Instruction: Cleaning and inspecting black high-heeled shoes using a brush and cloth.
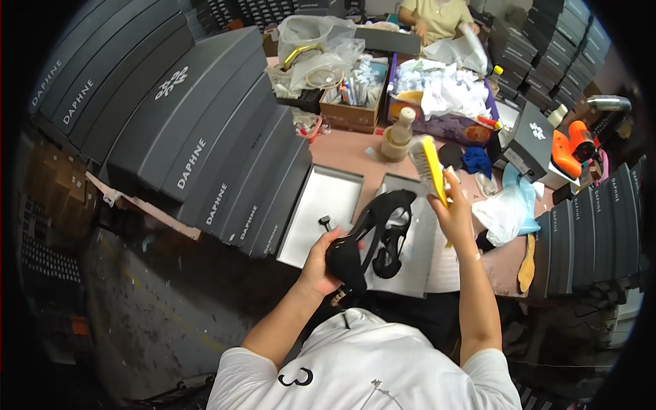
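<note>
My left hand (318,265) is wrapped round the heel end of a black strappy sandal (347,258), its toe pointing away to the upper right. In my right hand (456,216) is a brush (430,166) with a yellow back and pale bristles, held upright, apart from the sandal. Behind the held sandal, a second black sandal (388,262) rests on white paper in an open shoebox (418,279); the held one partly covers it. Left of it stands another open box part with a white inside (336,189), a small black item lying in it.
Dark shoeboxes (198,130) are stacked high on the left, with more (581,246) at right. Farther back are a squeeze bottle (396,140), a purple carton (471,126) of crumpled paper and an orange heat-gun-like tool (567,156). A person (437,20) sits across the table.
</note>
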A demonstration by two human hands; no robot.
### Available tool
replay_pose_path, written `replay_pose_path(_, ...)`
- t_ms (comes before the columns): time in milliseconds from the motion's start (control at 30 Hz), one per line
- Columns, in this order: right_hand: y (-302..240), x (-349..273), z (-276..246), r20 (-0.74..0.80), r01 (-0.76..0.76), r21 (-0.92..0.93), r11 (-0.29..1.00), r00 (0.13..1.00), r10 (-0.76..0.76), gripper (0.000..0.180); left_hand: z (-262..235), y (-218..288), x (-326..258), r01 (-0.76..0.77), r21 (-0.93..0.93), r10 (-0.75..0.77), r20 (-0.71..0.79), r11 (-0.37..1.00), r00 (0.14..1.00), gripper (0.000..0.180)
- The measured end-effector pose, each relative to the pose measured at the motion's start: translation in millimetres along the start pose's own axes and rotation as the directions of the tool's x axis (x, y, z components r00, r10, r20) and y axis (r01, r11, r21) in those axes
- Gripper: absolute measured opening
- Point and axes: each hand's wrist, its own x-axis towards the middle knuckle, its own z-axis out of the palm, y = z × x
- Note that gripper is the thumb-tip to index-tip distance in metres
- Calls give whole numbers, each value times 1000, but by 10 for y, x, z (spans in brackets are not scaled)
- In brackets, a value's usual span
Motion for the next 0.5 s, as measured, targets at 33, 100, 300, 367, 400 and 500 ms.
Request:
replay_pose_path(33, -285, -96, -88, -64, 167, -80, 983, 983, -173, 59, 50, 6, 24, -35, -4, 35, -55, 999, 998, 42)
replay_pose_path(100, -684, -471, -222, 339, 661, -411, 628, 750, -567, 56, 340, -41, -12, -161, 21, 163, -111, 987, 980, 40)
replay_pose_path(300, -748, -471, -258, 687, 773, -343, 534, 594, -419, 45, 256, -159, -87, -118, -3, 118, -5, 993, 993, 37)
replay_pose_path(367, -1057, -398, -272, 672, 708, -331, 624, 641, -371, 49, 187, -140, -48, -172, 44, 176, -129, 984, 976, 40)
replay_pose_path(400, -1041, -396, -294, 663, 717, -313, 622, 634, -398, 50, 297, -109, -60, -159, 114, 179, -196, 981, 964, 41)
replay_pose_path(500, -686, -430, -203, 637, 846, -155, 509, 480, -604, 48, 235, -165, -31, -193, 15, 193, -6, 981, 981, 46)
